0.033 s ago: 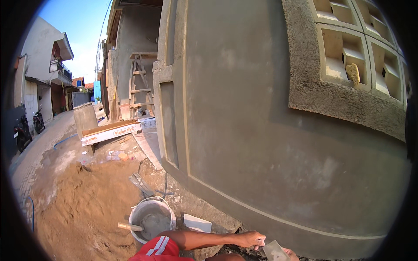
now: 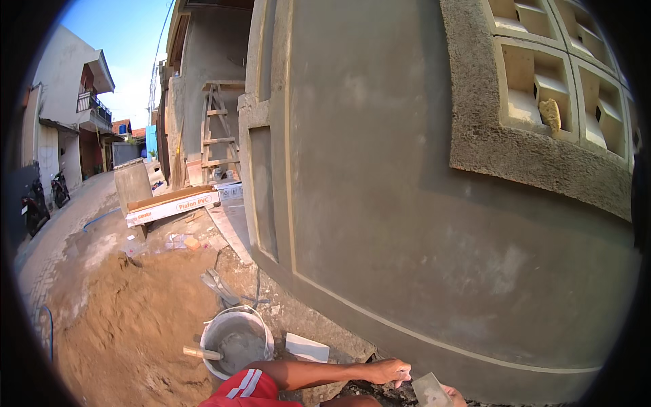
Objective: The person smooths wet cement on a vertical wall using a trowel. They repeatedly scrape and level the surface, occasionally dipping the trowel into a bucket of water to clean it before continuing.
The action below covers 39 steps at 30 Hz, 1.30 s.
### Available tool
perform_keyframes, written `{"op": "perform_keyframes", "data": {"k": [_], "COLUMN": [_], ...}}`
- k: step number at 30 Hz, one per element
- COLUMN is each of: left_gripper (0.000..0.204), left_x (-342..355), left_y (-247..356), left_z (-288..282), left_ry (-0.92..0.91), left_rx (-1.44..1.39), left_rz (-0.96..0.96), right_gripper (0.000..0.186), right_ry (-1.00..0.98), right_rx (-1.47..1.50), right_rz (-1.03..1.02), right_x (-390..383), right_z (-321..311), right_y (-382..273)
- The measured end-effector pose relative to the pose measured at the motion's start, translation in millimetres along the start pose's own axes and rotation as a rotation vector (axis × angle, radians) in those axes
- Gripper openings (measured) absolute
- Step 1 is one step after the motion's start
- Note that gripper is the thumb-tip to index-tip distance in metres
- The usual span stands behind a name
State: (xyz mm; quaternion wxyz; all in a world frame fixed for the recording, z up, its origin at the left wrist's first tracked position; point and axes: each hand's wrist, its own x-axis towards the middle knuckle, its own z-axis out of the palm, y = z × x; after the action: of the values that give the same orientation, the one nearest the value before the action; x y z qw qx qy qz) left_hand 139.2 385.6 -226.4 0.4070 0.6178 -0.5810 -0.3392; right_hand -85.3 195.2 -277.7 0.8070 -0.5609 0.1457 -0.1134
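My left hand (image 2: 388,371) is closed at the foot of the grey plastered wall (image 2: 380,237), on an arm stretched from a red sleeve (image 2: 245,388) with pale stripes. Something whitish shows at its fingertips, too small to name. Just right of it, my right hand (image 2: 454,396) grips a flat grey rectangular plate (image 2: 430,389) by its edge; the lower picture edge cuts this hand off. Left of my arm stands a bucket (image 2: 239,339) of wet grey mortar, a wooden handle (image 2: 203,353) resting over its rim. A pale flat piece (image 2: 307,346) lies between bucket and wall.
A heap of brown sand (image 2: 135,315) spreads left of the bucket. Behind it are a long cardboard box (image 2: 173,206), a wooden stepladder (image 2: 218,132) and a concrete block (image 2: 135,184). Rough-edged ventilation blocks (image 2: 542,88) jut from the wall, upper right.
The grey plate has risen slightly in my right hand. My left hand has shifted a little to the left. The surroundings look the same.
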Motion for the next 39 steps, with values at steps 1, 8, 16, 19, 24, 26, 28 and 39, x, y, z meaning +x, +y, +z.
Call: {"op": "perform_keyframes", "data": {"k": [1, 8, 16, 19, 24, 26, 28, 39], "left_gripper": [0.017, 0.044, 0.03, 0.035, 0.038, 0.038, 0.038, 0.034], "left_x": [-5, -16, -17, -3, 13, 11, 8, -7], "left_y": [-6, 11, -2, -92, -132, -128, -122, -85], "left_z": [-1, 33, 67, 68, 76, 77, 76, 75], "left_ry": [0.022, -0.02, 0.171, -0.092, -0.207, -0.202, -0.197, -0.18], "left_rx": [-0.088, -0.444, -0.447, -0.581, -0.711, -0.737, -0.739, -0.701], "left_rz": [-0.029, -0.371, -0.517, -0.302, -0.249, -0.249, -0.249, -0.091], "right_gripper": [0.048, 0.048, 0.048, 0.047, 0.047, 0.048, 0.048, 0.052], "right_ry": [-0.003, -0.047, -0.058, -0.103, -0.03, -0.003, -0.009, -0.041], "right_rx": [-0.004, -0.036, -0.073, -0.074, -0.096, -0.135, -0.125, -0.032], "right_rz": [-0.004, -0.011, -0.027, -0.033, -0.024, -0.005, -0.002, 0.026], "right_x": [1, 17, 26, 29, 35, 36, 32, 10], "right_z": [0, 5, -10, 5, -12, -9, -4, 37], "right_y": [1, 15, 45, 46, 61, 59, 52, 7]}}
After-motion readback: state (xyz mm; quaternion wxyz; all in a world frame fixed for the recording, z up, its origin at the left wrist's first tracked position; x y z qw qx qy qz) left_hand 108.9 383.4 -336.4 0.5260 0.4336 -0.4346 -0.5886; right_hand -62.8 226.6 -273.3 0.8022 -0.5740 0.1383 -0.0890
